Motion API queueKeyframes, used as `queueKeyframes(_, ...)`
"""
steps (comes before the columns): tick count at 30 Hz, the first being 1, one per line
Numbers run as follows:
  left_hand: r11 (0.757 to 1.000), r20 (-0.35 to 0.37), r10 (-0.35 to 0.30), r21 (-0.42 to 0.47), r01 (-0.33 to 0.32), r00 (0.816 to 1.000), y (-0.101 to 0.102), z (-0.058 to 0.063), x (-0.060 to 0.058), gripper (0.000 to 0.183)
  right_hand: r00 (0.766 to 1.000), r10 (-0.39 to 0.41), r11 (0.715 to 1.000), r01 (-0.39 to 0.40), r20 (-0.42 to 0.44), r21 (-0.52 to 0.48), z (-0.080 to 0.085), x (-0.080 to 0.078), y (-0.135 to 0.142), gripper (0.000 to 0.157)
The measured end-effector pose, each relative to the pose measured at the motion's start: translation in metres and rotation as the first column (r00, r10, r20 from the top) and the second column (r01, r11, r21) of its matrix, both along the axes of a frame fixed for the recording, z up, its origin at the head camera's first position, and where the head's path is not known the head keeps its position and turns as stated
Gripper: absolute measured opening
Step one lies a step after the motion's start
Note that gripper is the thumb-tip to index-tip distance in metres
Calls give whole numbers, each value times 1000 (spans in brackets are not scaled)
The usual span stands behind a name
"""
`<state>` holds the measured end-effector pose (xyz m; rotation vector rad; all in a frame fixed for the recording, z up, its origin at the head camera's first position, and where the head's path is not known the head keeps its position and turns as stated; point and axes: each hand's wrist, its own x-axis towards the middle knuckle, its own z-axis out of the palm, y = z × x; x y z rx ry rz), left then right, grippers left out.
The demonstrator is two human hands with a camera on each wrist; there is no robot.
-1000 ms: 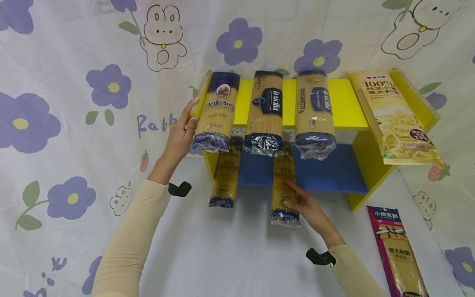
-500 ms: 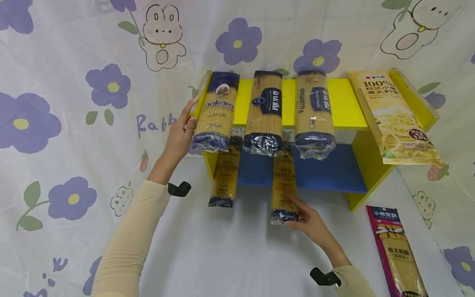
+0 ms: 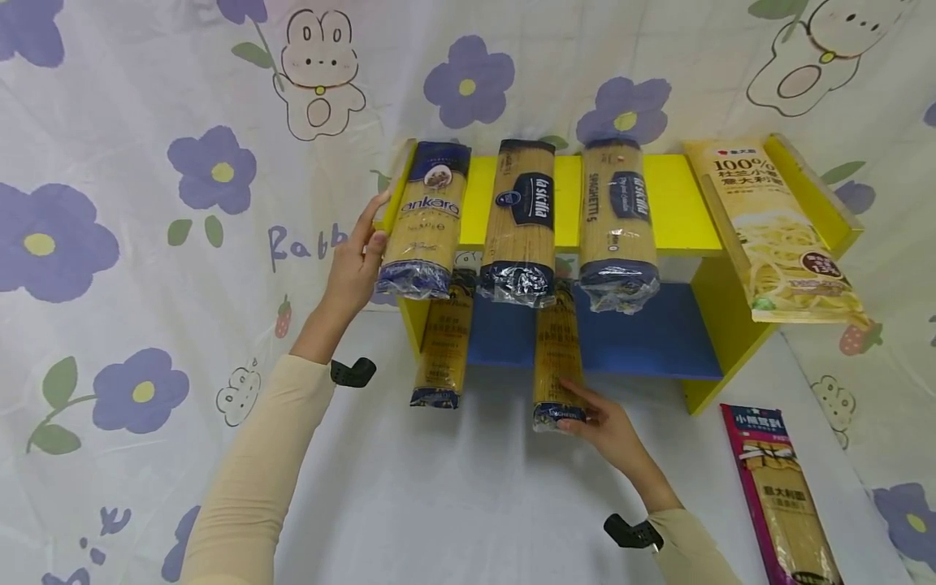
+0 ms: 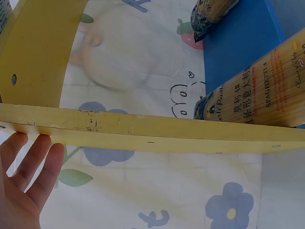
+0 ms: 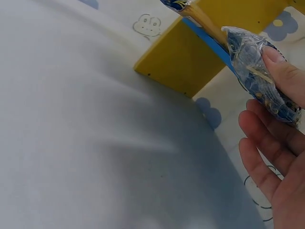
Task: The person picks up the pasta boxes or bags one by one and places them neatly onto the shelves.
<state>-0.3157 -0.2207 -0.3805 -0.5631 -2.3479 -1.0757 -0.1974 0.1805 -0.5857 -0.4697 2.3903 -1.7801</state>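
My right hand (image 3: 613, 435) holds the front end of a spaghetti pack (image 3: 557, 345) that lies on the lower blue board (image 3: 651, 333) and sticks out past its edge. In the right wrist view, the thumb lies on the crinkled clear end (image 5: 252, 67) of the pack, with fingers on its other side. My left hand (image 3: 354, 272) rests its fingertips against the outer left side of the yellow shelf (image 3: 683, 203), beside the ankara spaghetti pack (image 3: 427, 219). Straight fingers touch the side panel (image 4: 143, 131) in the left wrist view.
Two la sicilia spaghetti packs, one dark-labelled (image 3: 519, 219) and one paler (image 3: 620, 219), and a cream pasta bag (image 3: 778, 236) lie on the upper board. Another pack (image 3: 444, 349) sits lower left. A pink-edged pasta pack (image 3: 782, 496) lies on the white surface at right.
The spaghetti pack under my right hand has slid a little farther back into the lower shelf. My right hand shifted to its front end. The left hand has stayed put.
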Motion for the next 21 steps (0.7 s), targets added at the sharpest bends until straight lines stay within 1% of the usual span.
queueKeyframes(4, 1000, 12, 0, 1, 0, 1000, -1, 0, 0, 73, 1000, 14, 1000, -14, -7, 11, 2, -6, 0, 68)
queueKeyframes(8, 1000, 9, 1, 3, -1, 1000, -1, 0, -1, 73, 999, 30, 1000, -30, -13, -5, 4, -9, 0, 69)
queueKeyframes(11, 1000, 4, -2, 1, 2, 1000, -1, -1, -1, 74, 999, 39, 998, -38, -30, 41, 6, -8, 2, 69)
queueKeyframes(13, 1000, 3, -6, -1, 6, 1000, -1, -1, -1, 73, 998, 41, 994, -37, -39, 102, 9, -6, 4, 68)
queueKeyframes(15, 1000, 4, -7, -1, 7, 1000, -1, -1, -2, 73, 998, 32, 985, -23, -50, 170, 14, -2, 6, 66)
queueKeyframes(17, 1000, 3, -8, -2, 8, 1000, -1, -2, -2, 73, 999, 9, 979, 0, -41, 205, 20, 3, 10, 62)
queueKeyframes(19, 1000, 2, -6, -1, 6, 1000, -1, -2, -3, 73, 1000, -9, 982, 9, -1, 191, 25, 8, 15, 57)
queueKeyframes(21, 1000, 0, -5, -1, 5, 1000, -1, -2, -3, 73, 998, 20, 993, -27, 60, 111, 31, 13, 18, 50)
